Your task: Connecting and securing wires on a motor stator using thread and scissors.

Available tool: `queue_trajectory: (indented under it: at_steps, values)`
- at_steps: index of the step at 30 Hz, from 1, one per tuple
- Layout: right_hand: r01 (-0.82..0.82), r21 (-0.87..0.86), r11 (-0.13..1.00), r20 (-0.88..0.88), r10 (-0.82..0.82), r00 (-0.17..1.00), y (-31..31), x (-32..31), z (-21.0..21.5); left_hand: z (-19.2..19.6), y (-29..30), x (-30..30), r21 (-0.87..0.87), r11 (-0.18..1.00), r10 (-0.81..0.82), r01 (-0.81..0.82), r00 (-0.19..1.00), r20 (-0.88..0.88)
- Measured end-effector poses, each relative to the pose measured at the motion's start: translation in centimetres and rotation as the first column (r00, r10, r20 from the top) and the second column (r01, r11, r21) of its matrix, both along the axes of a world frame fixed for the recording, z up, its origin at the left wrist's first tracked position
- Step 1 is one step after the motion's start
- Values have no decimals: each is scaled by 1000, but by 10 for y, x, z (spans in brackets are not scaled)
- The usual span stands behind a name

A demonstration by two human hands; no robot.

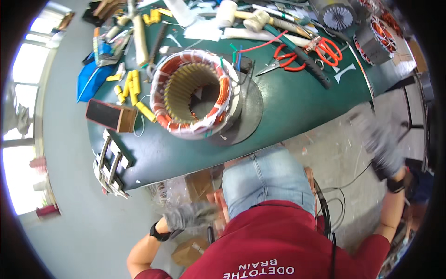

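A motor stator (160,100) stands on the green worktable, its copper windings bound with white lacing and yellowish slot liners lining the bore. Beneath it is a round grey plate (253,109). Away from the tabletop, my left hand (193,216), in a grey glove, hangs low beside my thigh. My right hand (381,135), gloved too, reaches far out to the right, past the table's edge, near a grey surface. Motion smears the fingers of both, so whether either holds anything is unclear. Red-handled scissors (281,63) lie right of the stator.
Yellow tubes (132,86), a dark phone-like slab (103,115) and a metal frame (111,160) lie at the left. Mallets (255,21) and other tools crowd the far side. Another stator (375,42) stands far right. Black cables (341,195) trail over the floor beside me.
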State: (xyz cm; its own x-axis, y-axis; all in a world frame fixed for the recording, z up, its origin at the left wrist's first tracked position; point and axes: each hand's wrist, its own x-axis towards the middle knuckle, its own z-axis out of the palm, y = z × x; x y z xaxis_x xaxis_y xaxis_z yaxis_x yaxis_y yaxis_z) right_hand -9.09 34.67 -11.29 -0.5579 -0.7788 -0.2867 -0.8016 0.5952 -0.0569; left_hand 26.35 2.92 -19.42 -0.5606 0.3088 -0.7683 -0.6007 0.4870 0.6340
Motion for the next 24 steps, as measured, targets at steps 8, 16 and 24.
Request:
queue_trajectory:
  at_steps: [8, 16, 24]
  values:
    - [-218, -899, 380, 176, 769, 615, -92, 172, -79, 12, 116, -52, 629, 595, 784, -500, 190, -591]
    - [-192, -912, 363, 225, 833, 506, -83, 144, -55, 60, 96, -60, 281, 862, 442, -421, 355, -824]
    - [-54, -996, -73, -68, 994, -85, -126, 220, -32, 40, -7, -158, -457, 127, -817, -880, 168, -551]
